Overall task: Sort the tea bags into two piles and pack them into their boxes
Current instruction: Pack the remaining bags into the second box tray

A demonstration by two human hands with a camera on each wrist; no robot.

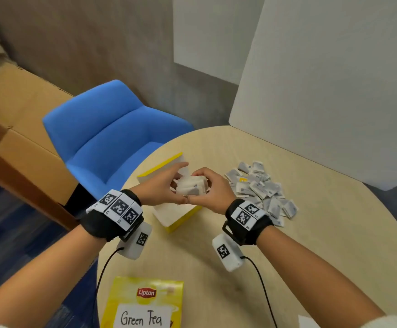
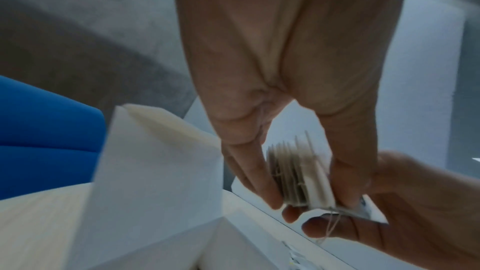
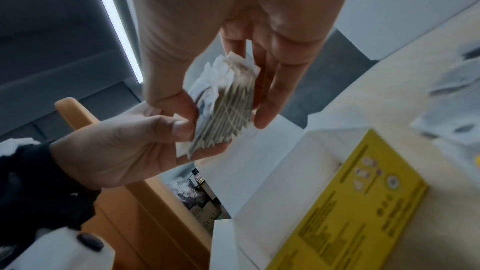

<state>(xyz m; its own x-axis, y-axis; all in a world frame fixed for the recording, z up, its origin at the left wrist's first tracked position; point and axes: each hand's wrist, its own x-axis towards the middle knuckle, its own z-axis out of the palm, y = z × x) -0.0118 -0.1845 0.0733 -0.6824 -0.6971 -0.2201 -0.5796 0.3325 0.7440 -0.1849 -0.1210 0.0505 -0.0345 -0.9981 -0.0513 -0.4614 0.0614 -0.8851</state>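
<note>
Both your left hand [image 1: 162,185] and right hand [image 1: 213,190] pinch a squared stack of pale tea bags [image 1: 191,187] above the open yellow box [image 1: 178,220]. Your wrist views alone show its ribbed edges and dangling strings.

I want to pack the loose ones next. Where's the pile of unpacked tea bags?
In the head view, the loose pile lies on the round table, just right of the right hand and the open yellow box.
</note>
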